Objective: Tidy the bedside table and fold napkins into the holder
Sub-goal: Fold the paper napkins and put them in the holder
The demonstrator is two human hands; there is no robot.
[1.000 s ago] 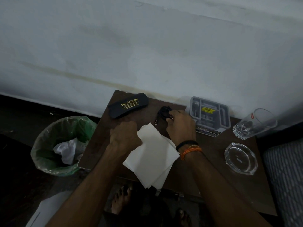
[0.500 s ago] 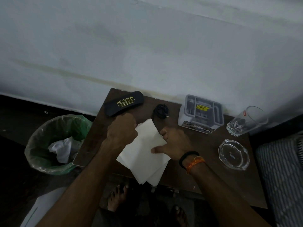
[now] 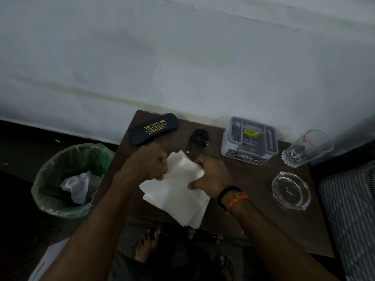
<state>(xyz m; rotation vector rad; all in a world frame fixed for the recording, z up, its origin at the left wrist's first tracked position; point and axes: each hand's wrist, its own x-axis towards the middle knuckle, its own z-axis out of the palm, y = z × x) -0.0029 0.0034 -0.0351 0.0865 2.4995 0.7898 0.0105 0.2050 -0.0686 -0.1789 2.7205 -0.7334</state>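
Observation:
A stack of white napkins (image 3: 178,191) lies on the brown bedside table (image 3: 253,216), overhanging its near edge. My left hand (image 3: 149,164) grips the stack's left edge with curled fingers. My right hand (image 3: 211,174) pinches the right edge of the top napkin. The grey compartmented holder (image 3: 250,139) stands at the back of the table, to the right of my hands, with nothing white visible in it.
A black spectacle case (image 3: 153,131) and a coiled black cable (image 3: 198,137) lie at the table's back. A drinking glass (image 3: 307,149) and a glass ashtray (image 3: 291,190) sit at the right. A green-lined bin (image 3: 71,179) stands on the floor at left. My bare feet show below.
My right hand left the black cable and came down onto the napkins' right edge, where it now pinches. The left hand stayed on the stack's left edge.

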